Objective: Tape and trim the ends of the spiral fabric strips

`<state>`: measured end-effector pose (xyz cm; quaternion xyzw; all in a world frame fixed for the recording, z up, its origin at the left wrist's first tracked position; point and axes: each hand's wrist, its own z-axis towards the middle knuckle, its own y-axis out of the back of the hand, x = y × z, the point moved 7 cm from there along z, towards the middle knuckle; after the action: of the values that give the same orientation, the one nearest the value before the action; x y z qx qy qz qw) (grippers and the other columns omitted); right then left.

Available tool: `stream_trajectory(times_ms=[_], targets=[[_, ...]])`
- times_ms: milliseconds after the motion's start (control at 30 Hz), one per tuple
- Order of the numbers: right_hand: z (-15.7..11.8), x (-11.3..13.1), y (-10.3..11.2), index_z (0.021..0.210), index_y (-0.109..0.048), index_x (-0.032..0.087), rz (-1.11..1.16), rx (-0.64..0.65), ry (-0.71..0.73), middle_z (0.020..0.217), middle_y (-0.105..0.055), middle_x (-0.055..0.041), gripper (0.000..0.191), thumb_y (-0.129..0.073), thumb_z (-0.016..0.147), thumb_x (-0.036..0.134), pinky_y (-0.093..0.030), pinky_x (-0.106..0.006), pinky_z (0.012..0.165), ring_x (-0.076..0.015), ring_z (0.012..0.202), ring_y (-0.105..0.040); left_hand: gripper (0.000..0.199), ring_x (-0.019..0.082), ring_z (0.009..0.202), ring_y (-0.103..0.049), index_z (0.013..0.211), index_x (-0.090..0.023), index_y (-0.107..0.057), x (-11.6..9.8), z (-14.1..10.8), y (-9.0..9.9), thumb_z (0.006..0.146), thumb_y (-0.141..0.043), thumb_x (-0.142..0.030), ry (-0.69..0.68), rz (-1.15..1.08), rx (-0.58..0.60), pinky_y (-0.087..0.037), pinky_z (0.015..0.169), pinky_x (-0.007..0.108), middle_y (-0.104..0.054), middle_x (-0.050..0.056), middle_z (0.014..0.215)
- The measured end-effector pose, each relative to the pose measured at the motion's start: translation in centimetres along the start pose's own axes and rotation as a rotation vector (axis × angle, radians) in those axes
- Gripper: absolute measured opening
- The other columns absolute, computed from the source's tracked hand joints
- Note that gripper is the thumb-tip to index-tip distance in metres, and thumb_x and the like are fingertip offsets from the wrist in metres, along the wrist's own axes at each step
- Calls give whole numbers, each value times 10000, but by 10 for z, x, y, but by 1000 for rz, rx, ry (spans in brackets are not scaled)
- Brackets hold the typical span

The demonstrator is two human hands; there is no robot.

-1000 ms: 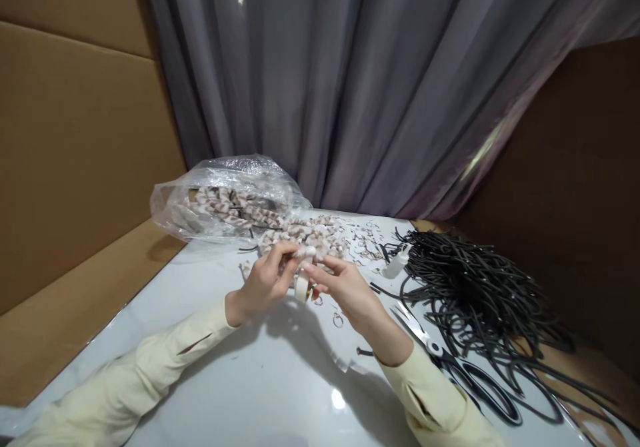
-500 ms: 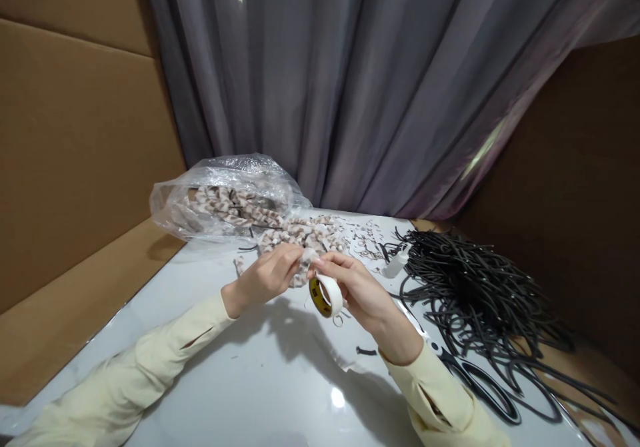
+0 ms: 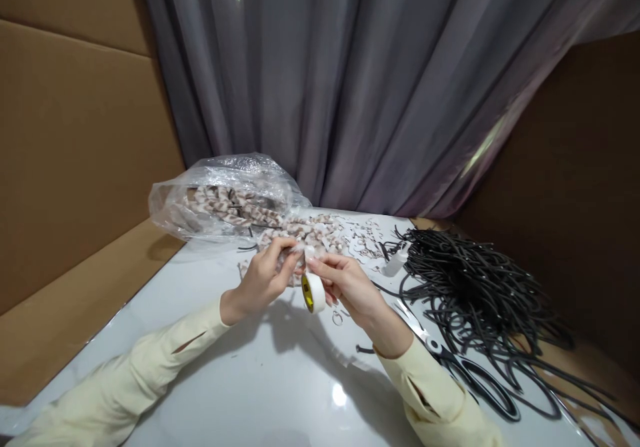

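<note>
My left hand (image 3: 263,274) is closed in a pinch, thumb and forefinger on a pale fuzzy piece (image 3: 301,250) whose shape I cannot make out. Facing it, my right hand (image 3: 355,294) grips a roll of white tape (image 3: 317,292) with a yellow inner core. A short whitish strip of tape (image 3: 310,254) runs up from the roll between the two hands, by my right fingertips. Behind them lies a heap of brown-and-white fuzzy cords (image 3: 325,234), partly hidden by my fingers.
At the back left, a clear plastic bag (image 3: 235,167) holds more fuzzy cords. On the right are a pile of black cords (image 3: 480,287), a small white bottle (image 3: 397,260) and black-handled scissors (image 3: 493,390). A metal ring (image 3: 337,318) lies on the white table (image 3: 240,394). Cardboard walls stand either side.
The tape roll has shifted a little left and turned more edge-on. My left fingers have opened out slightly into a thumb-and-forefinger pinch. My right hand has moved slightly left.
</note>
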<state>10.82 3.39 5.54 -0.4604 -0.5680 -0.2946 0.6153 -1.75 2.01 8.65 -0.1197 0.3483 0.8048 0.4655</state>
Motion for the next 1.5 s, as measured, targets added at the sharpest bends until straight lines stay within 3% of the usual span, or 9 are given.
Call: stream_trajectory(times_ms=[100,300,600,733,967,1067,1167,1400,1500], targets=[[-1,2,0,680,-646,130,5,8,0,411,-458,68,291,-698,700,416,-215,-195,327,-38,315,-381,115,96,658,-592,960,-179,-501,0,0,1,864,-489,-241,6,1,-19,-489,591,189,-633,17,840],[2,-2,0,647,-603,146,-26,11,30,401,-438,68,345,-664,721,478,-208,-191,329,-51,330,-375,150,91,648,-567,944,-180,-493,5,-3,-4,867,-488,-308,210,-254,37,-518,560,192,-587,15,851],[1,2,1,644,-646,151,-85,-23,28,464,-539,14,430,-620,706,575,-283,-211,390,-84,405,-413,139,84,561,-527,932,-188,-472,1,-5,-11,881,-472,-317,239,-322,144,-392,474,171,-564,-18,689],[1,4,-1,603,-620,158,-91,-30,68,414,-489,33,427,-602,725,568,-276,-215,389,-81,384,-389,172,103,598,-559,940,-180,-462,0,-5,-17,879,-474,-340,303,-462,190,-431,524,196,-574,-7,691],[3,8,7,677,-599,160,-125,-122,162,597,-573,20,356,-659,694,510,-315,-211,428,-68,440,-428,305,118,637,-586,1001,-173,-454,-3,4,-14,795,-583,-356,500,-673,162,-471,550,217,-578,4,766],[2,7,4,740,-617,159,-198,-84,173,569,-544,33,335,-619,741,494,-263,-207,380,-56,387,-387,329,125,663,-579,1004,-159,-497,-1,6,-14,777,-600,-374,577,-642,189,-471,578,223,-579,6,754],[2,7,3,773,-619,157,-275,-72,176,565,-524,40,311,-613,757,467,-274,-196,367,-49,378,-382,275,101,613,-525,844,-147,-561,6,5,-12,770,-606,-407,596,-536,171,-433,547,197,-538,-16,678],[3,6,10,744,-636,150,-447,27,32,588,-602,-5,347,-668,694,491,-412,-210,401,-116,479,-576,281,83,559,-447,748,-160,-549,12,6,-11,806,-557,-435,533,-480,151,-373,525,188,-476,-39,628],[-3,21,21,660,-641,151,-606,-33,47,561,-621,-29,363,-642,713,510,-395,-230,393,-126,439,-566,283,89,569,-449,764,-159,-562,11,6,-12,792,-572,-440,559,-474,176,-366,534,195,-479,-39,638]])
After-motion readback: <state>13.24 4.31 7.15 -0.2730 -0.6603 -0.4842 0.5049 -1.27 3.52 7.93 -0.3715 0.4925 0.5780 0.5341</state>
